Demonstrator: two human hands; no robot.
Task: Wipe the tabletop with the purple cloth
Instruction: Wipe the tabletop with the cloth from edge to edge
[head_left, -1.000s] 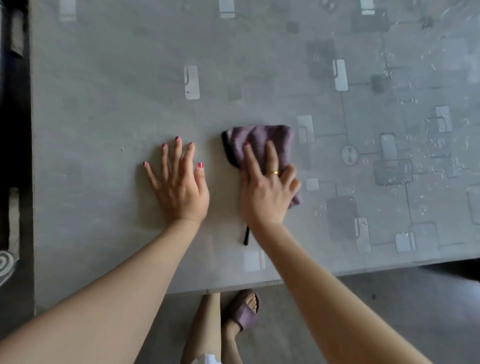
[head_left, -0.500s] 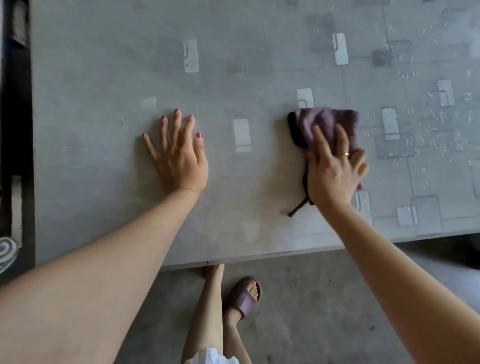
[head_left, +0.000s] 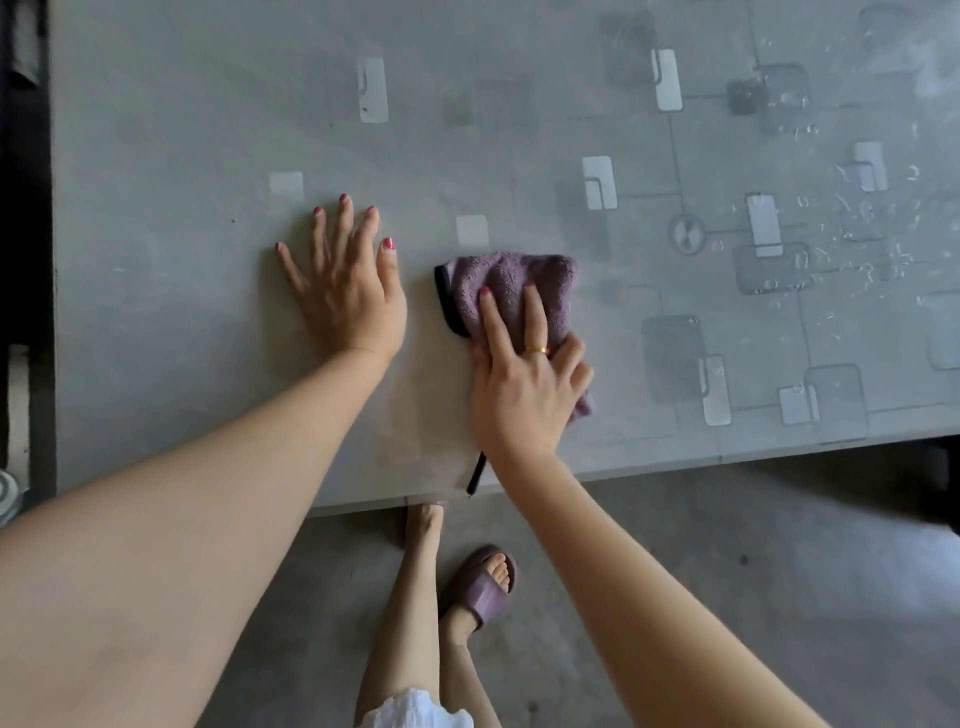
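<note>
The purple cloth (head_left: 511, 283), bunched and edged in black, lies on the grey patterned tabletop (head_left: 182, 156) near its front edge. My right hand (head_left: 524, 384) presses down on it. Index and middle fingers lie straight on top, while the ring and little fingers curl over the cloth's right side. A black loop (head_left: 475, 475) of the cloth trails under my wrist to the table edge. My left hand (head_left: 348, 296) rests flat on the table with fingers spread, just left of the cloth and not touching it.
Water droplets and streaks (head_left: 872, 218) glisten on the right part of the table. The front edge (head_left: 675, 465) runs below my hands, with concrete floor and my foot in a purple slipper (head_left: 483, 582) beneath. A dark gap (head_left: 26, 208) borders the table's left side.
My right hand swept the cloth out to the right, then back left, close beside my left hand. The left hand stayed planted on the table.
</note>
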